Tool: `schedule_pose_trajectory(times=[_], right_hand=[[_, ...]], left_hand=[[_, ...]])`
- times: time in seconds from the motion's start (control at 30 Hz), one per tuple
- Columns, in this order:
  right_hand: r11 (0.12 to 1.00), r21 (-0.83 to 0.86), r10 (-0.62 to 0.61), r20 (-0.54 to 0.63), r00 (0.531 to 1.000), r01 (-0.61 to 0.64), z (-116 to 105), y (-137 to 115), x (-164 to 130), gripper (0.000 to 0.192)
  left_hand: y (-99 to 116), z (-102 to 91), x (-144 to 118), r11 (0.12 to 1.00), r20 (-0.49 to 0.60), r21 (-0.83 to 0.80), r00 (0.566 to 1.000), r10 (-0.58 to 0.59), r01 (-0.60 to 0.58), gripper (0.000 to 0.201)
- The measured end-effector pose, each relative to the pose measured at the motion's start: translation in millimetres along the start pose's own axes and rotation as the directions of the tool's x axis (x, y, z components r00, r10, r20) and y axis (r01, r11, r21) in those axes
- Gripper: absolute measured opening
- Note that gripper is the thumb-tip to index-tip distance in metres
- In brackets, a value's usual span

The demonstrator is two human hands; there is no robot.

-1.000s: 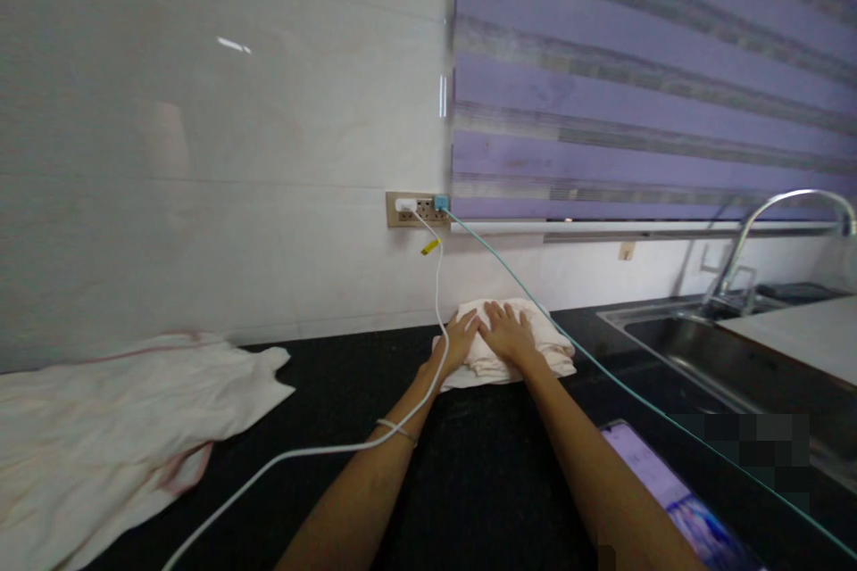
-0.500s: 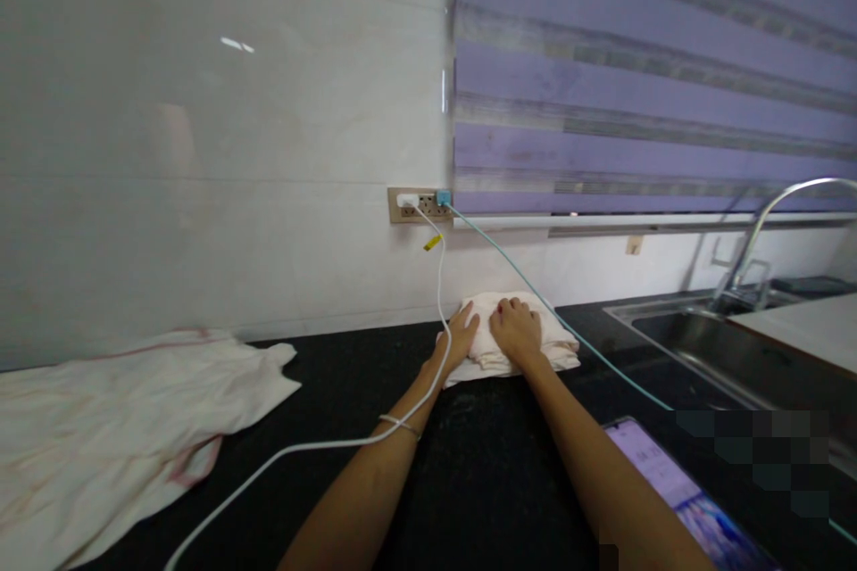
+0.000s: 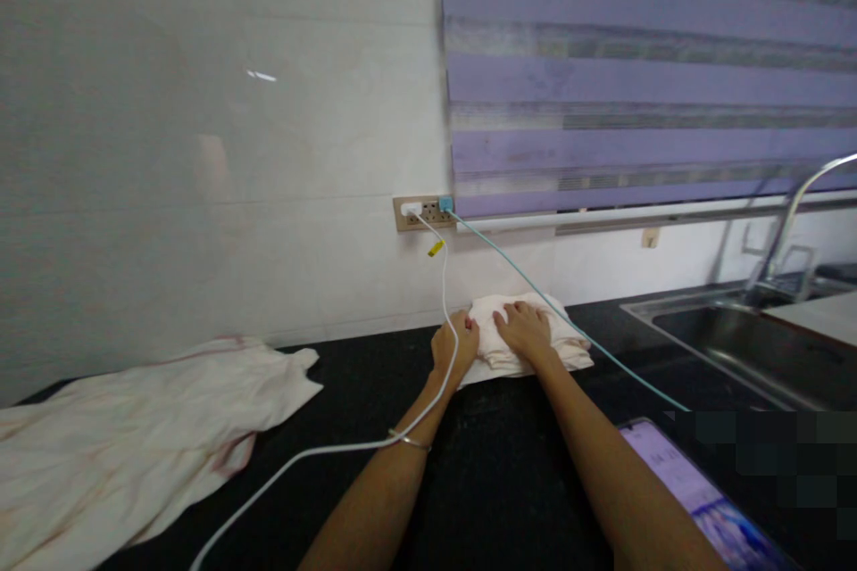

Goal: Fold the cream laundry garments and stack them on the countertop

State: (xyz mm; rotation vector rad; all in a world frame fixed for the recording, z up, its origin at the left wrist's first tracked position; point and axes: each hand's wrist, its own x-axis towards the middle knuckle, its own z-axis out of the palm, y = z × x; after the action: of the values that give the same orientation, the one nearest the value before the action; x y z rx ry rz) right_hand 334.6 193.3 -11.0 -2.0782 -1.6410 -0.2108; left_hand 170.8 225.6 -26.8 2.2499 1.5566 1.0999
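Note:
A folded cream-white cloth point(image 3: 495, 351) lies in layers on the dark counter, against the wall. My right hand point(image 3: 528, 330) rests flat on top of it, fingers spread. At the cloth's left edge is my left hand point(image 3: 456, 343), its fingers curled in against the fabric; the fingertips are partly hidden. A white charging cable point(image 3: 348, 446) crosses over my left wrist and forearm. On the left part of the counter, a second white cloth point(image 3: 167, 428) with a reddish edge lies spread and wrinkled.
A wall socket point(image 3: 428, 214) holds a white plug and a teal one. The teal cable point(image 3: 616, 363) runs down past the folded cloth's right side. A phone point(image 3: 696, 491) with a lit screen lies by my right forearm. To the right is a steel sink point(image 3: 710, 330) with a tap point(image 3: 783, 223).
My left hand's fingers have gone from stretched along the cloth to curled at its left edge. My right hand's fingers have spread out flat. The view has shifted slightly.

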Motion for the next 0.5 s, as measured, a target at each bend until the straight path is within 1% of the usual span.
schedule_pose_trajectory(times=[0.1,0.17,0.23,0.3,0.33,0.4,0.47,0.5], right_hand=[[1.0,0.015,0.008,-0.01,1.0,-0.008,0,-1,-1,0.051],[1.0,0.025,0.014,-0.018,1.0,-0.013,-1,-1,-2,0.05],[0.999,0.032,0.024,-0.025,0.999,-0.023,-2,-2,-4,0.05],[0.999,0.04,0.026,-0.028,0.999,-0.025,-4,-2,-5,0.049],[0.999,0.044,0.025,-0.031,0.999,-0.024,-4,-2,-6,0.049],[0.998,0.056,0.022,-0.037,0.999,-0.02,-5,-1,-7,0.049],[0.998,0.067,0.023,-0.037,0.999,-0.02,-6,-2,-7,0.049],[0.997,0.071,0.026,-0.029,0.999,-0.023,-7,-2,-6,0.048]], left_hand=[[-5,-12.8,-7,0.982,0.032,0.154,0.993,-0.117,0.11,0.03],[-12,-20.6,-10,0.955,0.054,0.247,0.981,-0.185,0.166,0.041],[-20,-27.0,-11,0.92,0.082,0.328,0.964,-0.254,0.214,0.056],[-24,-31.1,-13,0.898,0.13,0.378,0.947,-0.294,0.226,0.063],[-25,-32.2,-13,0.898,0.165,0.386,0.942,-0.293,0.212,0.061],[-25,-32.6,-13,0.92,0.247,0.361,0.935,-0.255,0.156,0.046],[-24,-30.8,-11,0.951,0.313,0.292,0.93,-0.191,0.097,0.031],[-23,-29.1,-9,0.966,0.329,0.248,0.931,-0.159,0.077,0.027]])
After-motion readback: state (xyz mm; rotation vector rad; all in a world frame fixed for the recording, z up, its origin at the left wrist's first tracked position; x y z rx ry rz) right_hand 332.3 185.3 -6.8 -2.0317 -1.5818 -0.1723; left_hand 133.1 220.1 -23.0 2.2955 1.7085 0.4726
